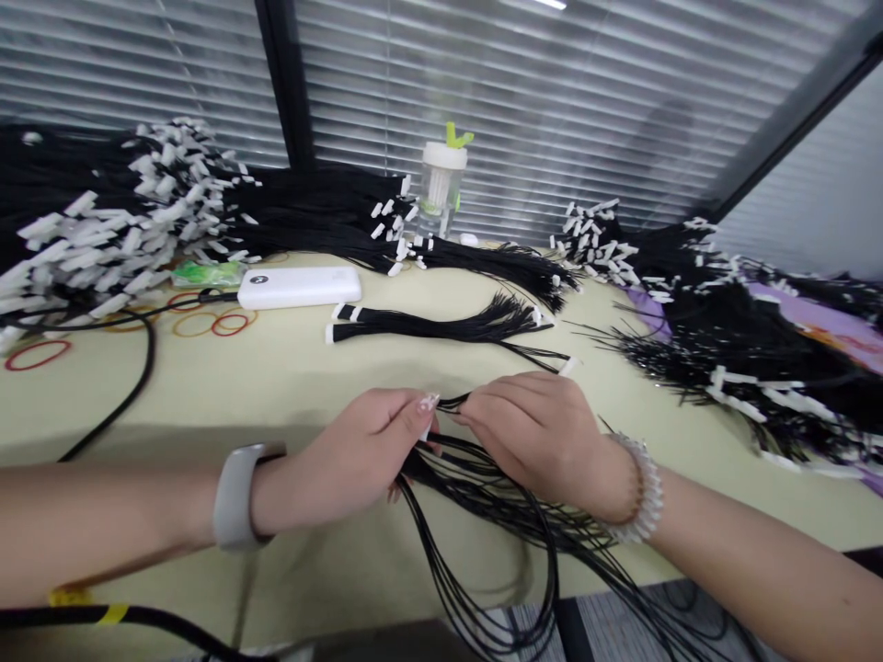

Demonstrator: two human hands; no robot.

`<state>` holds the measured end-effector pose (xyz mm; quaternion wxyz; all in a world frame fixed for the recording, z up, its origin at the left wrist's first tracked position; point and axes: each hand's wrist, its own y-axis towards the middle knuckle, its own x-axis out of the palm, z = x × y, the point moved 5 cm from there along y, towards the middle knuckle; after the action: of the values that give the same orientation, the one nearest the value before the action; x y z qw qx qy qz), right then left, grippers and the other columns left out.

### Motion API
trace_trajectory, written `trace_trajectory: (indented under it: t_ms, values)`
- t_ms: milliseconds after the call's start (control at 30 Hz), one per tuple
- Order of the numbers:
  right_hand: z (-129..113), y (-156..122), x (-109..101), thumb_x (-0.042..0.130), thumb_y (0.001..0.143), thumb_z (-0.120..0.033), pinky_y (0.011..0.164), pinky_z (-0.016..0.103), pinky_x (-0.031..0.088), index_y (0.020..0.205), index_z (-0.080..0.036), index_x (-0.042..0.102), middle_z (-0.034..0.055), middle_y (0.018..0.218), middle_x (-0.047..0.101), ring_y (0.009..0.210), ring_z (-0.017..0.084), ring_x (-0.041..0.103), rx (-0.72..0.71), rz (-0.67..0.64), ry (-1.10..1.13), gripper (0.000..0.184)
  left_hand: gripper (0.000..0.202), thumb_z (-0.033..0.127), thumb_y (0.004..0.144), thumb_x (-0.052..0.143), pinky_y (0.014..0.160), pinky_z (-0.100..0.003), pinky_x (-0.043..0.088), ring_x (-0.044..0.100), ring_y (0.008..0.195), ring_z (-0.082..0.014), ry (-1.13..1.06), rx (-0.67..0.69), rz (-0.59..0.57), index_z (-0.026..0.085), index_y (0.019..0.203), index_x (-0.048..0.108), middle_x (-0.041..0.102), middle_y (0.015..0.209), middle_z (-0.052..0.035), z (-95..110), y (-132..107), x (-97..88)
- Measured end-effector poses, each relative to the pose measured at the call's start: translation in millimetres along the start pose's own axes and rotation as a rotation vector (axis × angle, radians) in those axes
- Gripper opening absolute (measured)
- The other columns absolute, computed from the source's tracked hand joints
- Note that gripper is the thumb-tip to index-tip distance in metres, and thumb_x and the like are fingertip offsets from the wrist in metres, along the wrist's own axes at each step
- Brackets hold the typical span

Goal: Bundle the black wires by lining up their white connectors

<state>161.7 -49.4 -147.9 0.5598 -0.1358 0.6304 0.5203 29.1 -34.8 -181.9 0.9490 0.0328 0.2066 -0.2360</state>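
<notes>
The hands [372,443] partly hide the black wires [475,492], cut off at bottom

Open tabletop [276,363] before power bank [303,288], held wires [448,480] looping nearside, wire pile [717,322] blocking right

Clear bottle [439,188] — white power bank [300,288]

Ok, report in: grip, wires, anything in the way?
Left grip closed on black wires; right grip pinching them too. Wires looped, hanging past table edge. Another bundle beyond, apparently not in the way.
</notes>
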Motion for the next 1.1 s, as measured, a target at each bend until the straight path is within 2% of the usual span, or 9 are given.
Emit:
trace_trajectory:
  t_ms: [267,500,867,1000,1100]
  values:
    - [-2.4,1.7,1.9,0.043,0.081,-0.015,0.059,0.023,0.035,0.076,-0.015,0.053,-0.0006,0.067,0.055,0.062,0.008,0.047,-0.017,-0.008,-0.010,0.011,0.035,0.040,0.085,0.031,0.044,-0.020,0.036,0.044,0.045,-0.0101,-0.025,-0.013,-0.038,0.018,0.061,0.043,0.045,0.047,0.0043,0.3,1.1,2.9]
    - [-2.0,1.1,4.3,0.042,0.082,-0.017,0.060,0.023,0.034,0.076,-0.015,0.054,0.0001,0.066,0.055,0.062,0.008,0.046,-0.008,-0.014,-0.010,0.014,0.035,0.040,0.085,0.030,0.047,-0.021,0.035,0.043,0.048,-0.0103,0.052,0.023,-0.018,0.018,0.062,0.044,0.045,0.050,0.0039,0.5,3.1,1.3]
    - [-0.4,1.3,6.4,0.042,0.082,-0.018,0.060,0.023,0.033,0.076,-0.015,0.053,-0.0005,0.066,0.053,0.062,0.008,0.044,0.002,-0.031,-0.005,0.012,0.036,0.043,0.085,0.030,0.045,-0.020,0.036,0.042,0.047,-0.0091,-0.009,0.000,-0.043,0.017,0.064,0.045,0.044,0.053,0.0040,0.9,2.6,2.5]
    - [9.0,3.6,1.1,0.048,0.080,-0.028,0.060,0.022,0.035,0.076,-0.016,0.050,0.0004,0.071,0.052,0.066,0.009,0.045,0.085,-0.024,0.025,0.013,0.036,0.045,0.084,0.030,0.044,-0.020,0.039,0.045,0.047,-0.0094,-0.106,-0.059,-0.006,0.017,0.069,0.047,0.046,0.055,0.0036,-1.4,0.8,0.5]
    - [20.1,5.3,-12.1,0.057,0.073,-0.040,0.060,0.022,0.037,0.075,-0.015,0.046,0.0037,0.078,0.050,0.072,0.011,0.046,0.185,0.059,0.050,0.027,0.037,0.047,0.083,0.031,0.043,-0.020,0.039,0.046,0.046,-0.0099,-0.150,-0.116,0.075,0.017,0.070,0.049,0.045,0.053,0.0035,-4.3,0.3,-4.0]
